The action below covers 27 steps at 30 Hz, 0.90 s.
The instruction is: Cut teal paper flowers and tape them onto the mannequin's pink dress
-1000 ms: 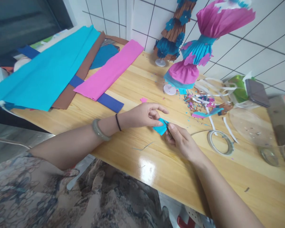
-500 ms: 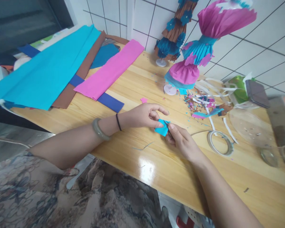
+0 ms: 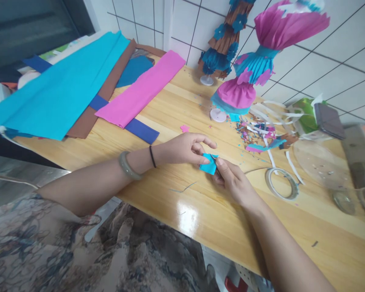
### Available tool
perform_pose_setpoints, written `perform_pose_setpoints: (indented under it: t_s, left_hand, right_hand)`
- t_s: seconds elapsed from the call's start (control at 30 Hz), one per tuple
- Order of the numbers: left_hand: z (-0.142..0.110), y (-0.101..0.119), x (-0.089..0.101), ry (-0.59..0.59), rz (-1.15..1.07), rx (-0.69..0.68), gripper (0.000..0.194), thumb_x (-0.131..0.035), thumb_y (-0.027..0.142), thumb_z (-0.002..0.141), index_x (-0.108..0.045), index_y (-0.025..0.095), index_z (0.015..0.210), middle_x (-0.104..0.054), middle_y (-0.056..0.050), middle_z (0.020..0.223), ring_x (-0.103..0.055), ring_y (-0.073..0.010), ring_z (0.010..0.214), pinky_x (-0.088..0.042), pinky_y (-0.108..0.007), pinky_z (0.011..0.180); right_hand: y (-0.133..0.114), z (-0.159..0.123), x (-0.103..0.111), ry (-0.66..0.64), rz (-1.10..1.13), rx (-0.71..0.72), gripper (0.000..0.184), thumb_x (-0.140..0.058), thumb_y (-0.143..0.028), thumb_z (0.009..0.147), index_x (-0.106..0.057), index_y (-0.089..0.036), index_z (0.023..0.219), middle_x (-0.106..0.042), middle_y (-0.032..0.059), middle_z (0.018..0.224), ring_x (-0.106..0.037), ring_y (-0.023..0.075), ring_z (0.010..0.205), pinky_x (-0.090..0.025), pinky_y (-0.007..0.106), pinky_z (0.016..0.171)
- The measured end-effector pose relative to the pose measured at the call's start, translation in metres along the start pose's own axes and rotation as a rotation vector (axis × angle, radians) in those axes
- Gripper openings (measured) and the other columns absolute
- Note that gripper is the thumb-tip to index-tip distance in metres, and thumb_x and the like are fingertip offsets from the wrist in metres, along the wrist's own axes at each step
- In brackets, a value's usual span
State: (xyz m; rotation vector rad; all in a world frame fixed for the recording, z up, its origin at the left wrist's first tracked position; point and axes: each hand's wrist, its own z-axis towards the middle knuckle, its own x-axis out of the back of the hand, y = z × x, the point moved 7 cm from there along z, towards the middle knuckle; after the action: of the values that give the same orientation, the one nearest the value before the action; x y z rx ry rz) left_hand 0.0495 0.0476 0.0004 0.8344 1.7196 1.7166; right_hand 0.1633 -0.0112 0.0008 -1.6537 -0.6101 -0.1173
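My left hand (image 3: 192, 147) pinches a small piece of turquoise crepe paper (image 3: 207, 167) between thumb and fingers, its index finger stretched out above. My right hand (image 3: 229, 176) is closed at the paper's right edge, on what look like small scissors (image 3: 213, 157). Only their thin dark metal tips show, lying against the paper; the handles are hidden in the fingers. Both hands are just above the wooden table (image 3: 158, 182). Behind them lies a pink paper flower (image 3: 184, 128).
Turquoise (image 3: 63, 89), brown and pink crepe paper (image 3: 142, 89) lies at the left. Two crepe-paper figures on round bases, one pink-and-turquoise (image 3: 235, 95), stand at the back. Paper scraps (image 3: 261, 134), a tape roll (image 3: 282, 183), a phone (image 3: 330, 119) and a glass jar (image 3: 344, 201) are right.
The turquoise paper has shifted very slightly to the right between my hands. Both hands stay almost where they were, with the same grip.
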Motion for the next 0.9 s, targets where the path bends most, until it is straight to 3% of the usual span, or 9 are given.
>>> perform_pose_setpoints:
  t_s: [0.9]
  left_hand:
    - [0.0016,-0.0027,-0.0057,-0.025,-0.114,0.056,0.045,-0.07,0.016,0.073,-0.052,0.007,0.113,-0.066,-0.001,0.064,-0.064,-0.0105,0.056,-0.052,-0.02,0.056]
  right_hand:
    - [-0.0011,0.0005,0.001,0.011,-0.032,0.018,0.049,-0.031,-0.058,0.092,-0.04,-0.021,0.062,-0.033,-0.0046,0.053,-0.028,0.0108,0.048,-0.024,0.027,0.048]
